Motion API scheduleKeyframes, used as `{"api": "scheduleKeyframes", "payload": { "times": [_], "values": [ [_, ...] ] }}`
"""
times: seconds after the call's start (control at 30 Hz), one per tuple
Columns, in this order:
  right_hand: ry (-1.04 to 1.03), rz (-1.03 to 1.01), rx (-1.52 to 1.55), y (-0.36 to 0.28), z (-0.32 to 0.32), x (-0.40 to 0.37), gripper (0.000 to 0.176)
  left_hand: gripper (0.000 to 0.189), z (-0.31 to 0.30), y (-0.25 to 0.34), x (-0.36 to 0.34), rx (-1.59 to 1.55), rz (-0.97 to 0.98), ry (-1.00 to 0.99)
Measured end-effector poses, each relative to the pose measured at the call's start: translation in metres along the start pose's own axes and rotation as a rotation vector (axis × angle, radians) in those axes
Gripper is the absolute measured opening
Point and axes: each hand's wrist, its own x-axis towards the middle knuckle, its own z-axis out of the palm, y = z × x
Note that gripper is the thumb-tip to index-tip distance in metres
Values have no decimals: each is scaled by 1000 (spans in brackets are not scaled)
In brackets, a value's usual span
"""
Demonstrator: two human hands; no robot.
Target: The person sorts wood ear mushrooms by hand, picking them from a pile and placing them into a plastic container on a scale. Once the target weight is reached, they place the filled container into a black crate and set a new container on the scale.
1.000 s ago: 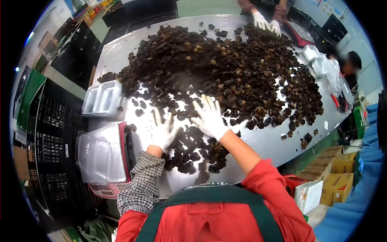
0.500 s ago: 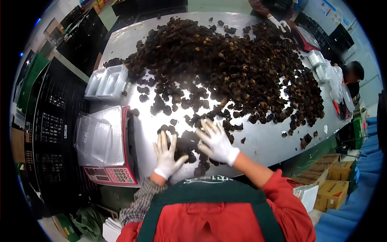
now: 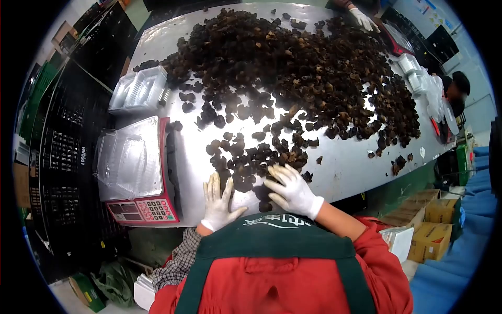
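My left hand [image 3: 217, 203], in a white glove, lies flat on the metal table [image 3: 334, 180] with its fingers apart. To its right, my right hand [image 3: 294, 192], also gloved, rests with spread fingers against the edge of a loose group of dark wood ear mushrooms [image 3: 246, 159]. Several of these pieces lie between and just beyond my hands. I see nothing held in either hand. Farther back spreads a large heap of wood ear mushrooms [image 3: 293, 68].
Left of my hands stands a red weighing scale [image 3: 138, 209] with a clear plastic container [image 3: 123, 162] on it. Stacked clear trays [image 3: 138, 94] sit behind it. Black crates [image 3: 65, 167] line the left side. A co-worker's gloved hand [image 3: 364, 20] is at the far end.
Both my hands have drawn back toward the table's near edge. More mushroom pieces now lie loose beyond my fingers. The view has shifted slightly.
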Motion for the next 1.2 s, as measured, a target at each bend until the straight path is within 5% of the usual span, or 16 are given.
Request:
{"api": "scheduleKeyframes", "payload": {
  "times": [0.13, 0.27, 0.43, 0.57, 0.67, 0.73, 0.83, 0.9, 0.97, 1.07, 1.1, 1.2],
  "values": [
    [46, 71, -2, -11, 41, 36, 49, 100, 5, -3, 21, 34, 33, -116],
    [28, -131, 40, -43, 58, 26, 40, 100, 2, -21, -11, 12, 118, -18],
    [332, 182, 107, -8, 45, 97, 26, 102, -1, -34, -22, -35, 73, 73],
    [-27, 281, -194, 16, 59, 142, 25, 96, 0, -32, -22, -56, 27, 44],
    [-108, 335, -150, 34, 73, 152, 23, 99, -2, -39, -23, -74, 106, 65],
    [79, 447, 88, 39, 55, 148, 19, 99, -1, -43, -23, -124, 128, 53],
    [363, 531, 416, 31, -10, 109, 19, 101, -3, -45, -23, -163, 118, 59],
    [485, 435, 214, 37, -47, 55, 19, 101, -5, -46, -14, -180, 146, 64],
    [469, 690, 288, 15, -94, -8, 15, 97, -17, -34, 7, -196, 179, 99],
    [448, 864, -120, 33, -97, -129, 25, 87, -14, -25, 47, -147, 207, 95],
    [292, 1006, -529, 21, -91, -148, 29, 78, -11, -23, 62, -144, 188, 61],
    [384, 846, -413, 3, -61, -130, 33, 64, -4, -24, 95, 70, 101, -131]
  ]
}}
